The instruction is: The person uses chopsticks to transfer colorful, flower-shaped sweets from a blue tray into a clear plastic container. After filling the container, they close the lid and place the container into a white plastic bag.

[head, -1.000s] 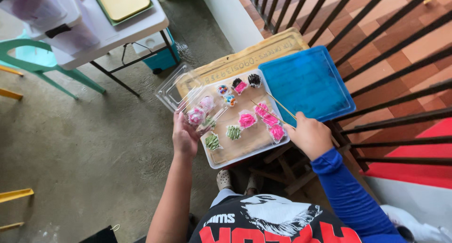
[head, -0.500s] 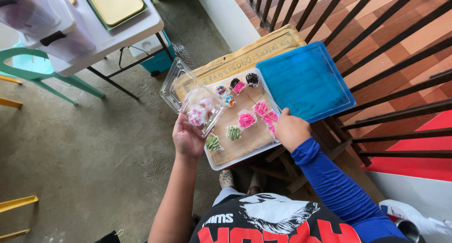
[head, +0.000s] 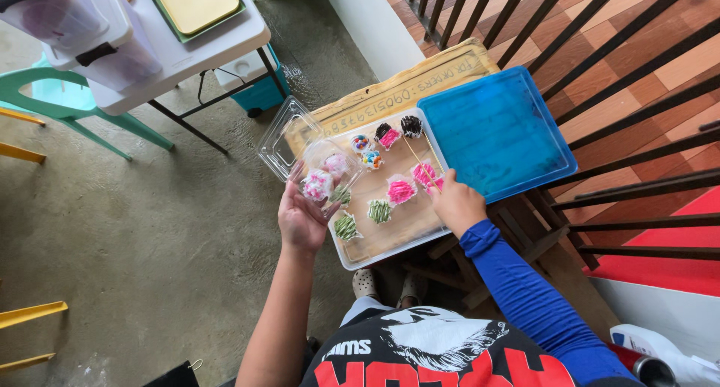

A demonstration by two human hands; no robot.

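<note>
The left hand (head: 301,220) is cupped under a clear plastic clamshell box (head: 315,169), gripping it from below with the fingers wrapped up its near side; the box is held in the air just beside the left edge of the white tray (head: 352,261), tilted a little toward the camera. Its hinged lid hangs open away from the person, thin and glossy, with light glinting off its ribbed corners. Inside the box sit round treats coated white and streaked with pink (head: 318,184), packed close together, and one with green stripes shows at the lower right corner. The right hand (head: 456,204), in a blue sleeve, rests at the right edge of the tray with its fingers curled down around a thin wooden stick (head: 418,160) that slants up over the tray. On the tray, lined with brown paper, lie more decorated treats in paper cups: two green-striped ones (head: 362,219) near the front, bright pink ones (head: 400,190) in the middle, small ones with coloured sprinkles (head: 366,151) farther back, and two dark chocolate ones (head: 399,129) at the far edge. A blue lid (head: 495,132) lies just beside the tray on the right, on the wooden surface (head: 397,87). A white folding table (head: 202,49) with storage bins stands well apart at the upper left.
</note>
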